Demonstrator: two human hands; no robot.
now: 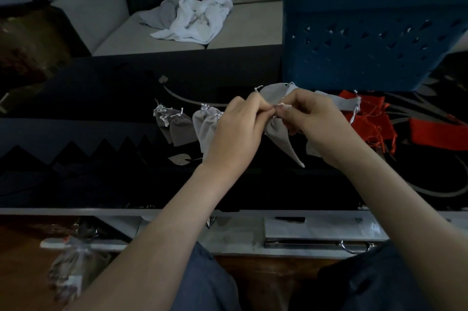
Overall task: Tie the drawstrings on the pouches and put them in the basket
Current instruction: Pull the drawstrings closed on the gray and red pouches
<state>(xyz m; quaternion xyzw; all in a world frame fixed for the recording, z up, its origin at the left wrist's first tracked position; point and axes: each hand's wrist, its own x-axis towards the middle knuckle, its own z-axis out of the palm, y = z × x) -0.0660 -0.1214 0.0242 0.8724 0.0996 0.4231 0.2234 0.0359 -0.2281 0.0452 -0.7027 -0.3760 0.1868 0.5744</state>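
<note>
Both forearms reach in from 6 o'clock and meet over the middle of the counter point(101, 108), wrists raised, knuckles turned up toward the camera. The left hand point(236, 131) and the right hand point(314, 126) are drawn close, fingertips almost touching. Each has its fingers curled in and pinches the white drawstring point(283, 105) at the gathered neck of one grey pouch point(278, 133). The pouch's body hangs below the fingers, tapering toward 5 o'clock and held off the counter. More grey cloth fans out above the fingers at 12 o'clock; whether it is the same pouch's mouth cannot be told.

At 9 o'clock from the hands lie two dark grey pouches point(177, 128), side by side and overlapping, with their white cords bunched at the top. Just beside them, partly behind the left hand, lie two light grey pouches point(205, 126), also overlapping. At 3 o'clock, past the right hand, one more grey pouch point(347, 103) rests on a pile of red pouches point(372, 121); their number cannot be counted.

One blue basket point(354, 40) stands on the counter at 1 o'clock, its wall pierced with triangular holes. On the sofa point(240, 29) at 11 o'clock lies one heap of white and grey cloth point(200, 17).
</note>
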